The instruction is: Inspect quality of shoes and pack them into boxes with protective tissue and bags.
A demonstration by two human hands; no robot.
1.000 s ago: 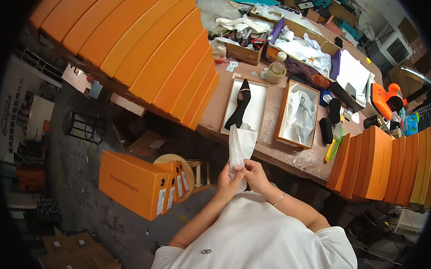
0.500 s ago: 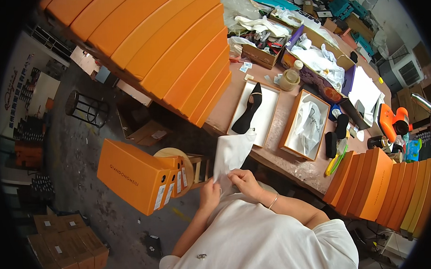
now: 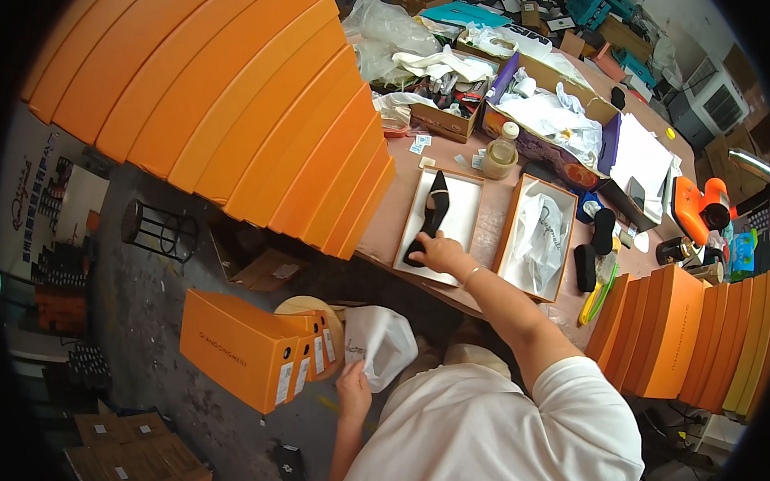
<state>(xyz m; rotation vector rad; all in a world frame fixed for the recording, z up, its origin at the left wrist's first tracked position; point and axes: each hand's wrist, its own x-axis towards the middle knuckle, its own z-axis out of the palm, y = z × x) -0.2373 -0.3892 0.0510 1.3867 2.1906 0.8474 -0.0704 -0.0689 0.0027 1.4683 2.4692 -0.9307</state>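
Item: black high-heeled shoe [image 3: 428,222], lying in a shallow white box lid [image 3: 465,222] on the brown worktable [image 3: 401,214]. Long axis runs near-left to far-right, toe end toward the person.

Right hand [image 3: 441,254]: reaches over the table's near edge, fingers curled onto the shoe's near end; a full grasp cannot be confirmed. It is the nearer hand.

Left hand [image 3: 354,392]: low and near, below table level, pinching the edge of a white cloth bag [image 3: 380,344].

Surroundings: open box with white wrapping [image 3: 534,245] just right of the lid; orange box stack [image 3: 254,126] close on the left; orange boxes [image 3: 262,351] on the floor beside the bag. Open room lies near, toward the body.
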